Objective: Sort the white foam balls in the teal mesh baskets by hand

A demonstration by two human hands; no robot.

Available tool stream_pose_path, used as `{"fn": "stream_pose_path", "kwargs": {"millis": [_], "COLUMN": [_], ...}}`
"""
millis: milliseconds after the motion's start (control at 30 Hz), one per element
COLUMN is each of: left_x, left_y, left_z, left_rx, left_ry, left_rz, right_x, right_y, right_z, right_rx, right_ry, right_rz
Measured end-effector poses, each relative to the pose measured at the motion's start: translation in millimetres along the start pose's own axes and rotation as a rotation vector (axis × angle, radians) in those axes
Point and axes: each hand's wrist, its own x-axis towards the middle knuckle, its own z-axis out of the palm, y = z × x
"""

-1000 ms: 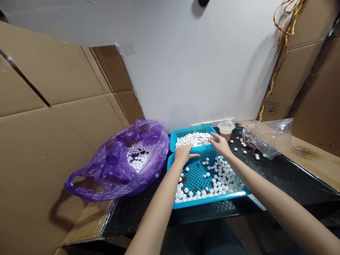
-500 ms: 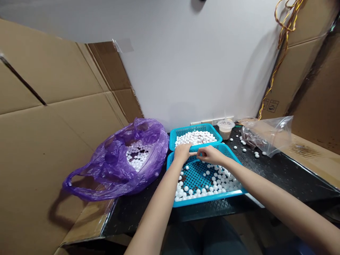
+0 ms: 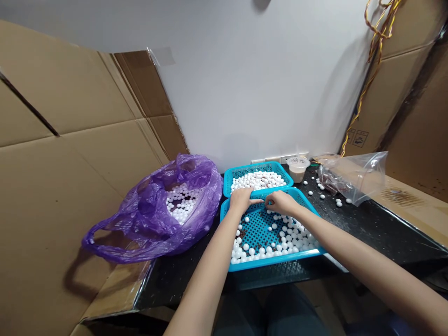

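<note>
The left hand (image 3: 241,198) rested on the far rim of the near blue plastic basket (image 3: 276,260), its fingers (image 3: 255,201) released and flat. The right hand (image 3: 282,203) was curled just beside them, and it could not be told if it grasped a ball. White foam balls (image 3: 246,246) lay spread inside this basket, near the front edge of the black surface (image 3: 371,228).

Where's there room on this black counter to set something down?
Black speckled countertop shows between the clear plastic bag and your right forearm, and between the crumpled purple plastic bag and your left forearm. It's crowded around the turquoise mesh baskets, and by the plastic cup, where loose white foam balls lie.
</note>
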Motion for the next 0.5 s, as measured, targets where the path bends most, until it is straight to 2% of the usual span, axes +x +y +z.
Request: {"fn": "stream_pose_path", "kwargs": {"millis": [233, 500], "left_x": [-0.6, -1.6], "left_y": [1.2, 1.6], "left_z": [-2.6, -4.3], "left_rx": [0.012, 0.012], "left_ry": [-0.016, -0.008], "left_rz": [-0.009, 0.001], "right_x": [-1.1, -2.9], "right_y": [-1.5, -8.4], "right_z": [0.0, 2.1], "right_rx": [0.063, 0.072], "right_ry": [0.017, -0.069], "right_rz": [-0.081, -0.198]}}
